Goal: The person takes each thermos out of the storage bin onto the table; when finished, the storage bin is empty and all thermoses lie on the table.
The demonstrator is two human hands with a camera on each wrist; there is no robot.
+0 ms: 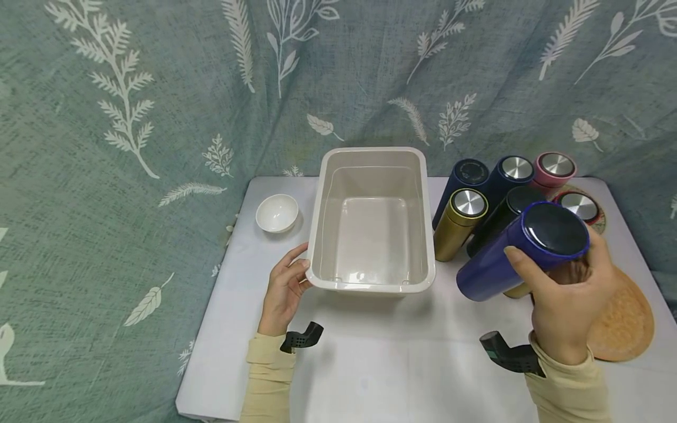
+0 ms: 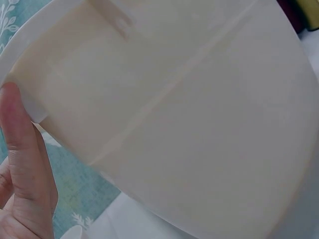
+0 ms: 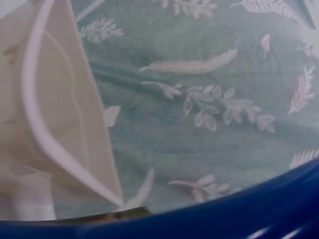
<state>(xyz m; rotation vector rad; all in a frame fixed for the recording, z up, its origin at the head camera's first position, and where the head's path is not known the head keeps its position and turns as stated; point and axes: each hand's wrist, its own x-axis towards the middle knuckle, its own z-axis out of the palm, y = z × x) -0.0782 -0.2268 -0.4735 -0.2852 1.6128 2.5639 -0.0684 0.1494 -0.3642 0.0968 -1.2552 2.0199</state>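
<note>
My right hand [image 1: 571, 299] grips a blue thermos bottle [image 1: 492, 267] near its dark lid, with the thumb on the near side. The bottle tilts, lid up and to the right, in front of other bottles. Its blue side [image 3: 239, 214] fills the bottom of the right wrist view. My left hand [image 1: 285, 291] holds the left rim of a beige plastic bin [image 1: 370, 289] near its front corner. In the left wrist view the bin's outer wall [image 2: 209, 129] fills most of the picture, with a finger [image 2: 17, 114] at the rim. Nothing lies inside the bin.
Several bottles stand right of the bin, including a gold one [image 1: 449, 238], a black one [image 1: 489, 226] and a pink one [image 1: 552, 170]. A round brown board [image 1: 629, 320] lies at the right. A white bowl [image 1: 277, 214] sits left of the bin; patterned cloth [image 1: 185, 106] hangs behind.
</note>
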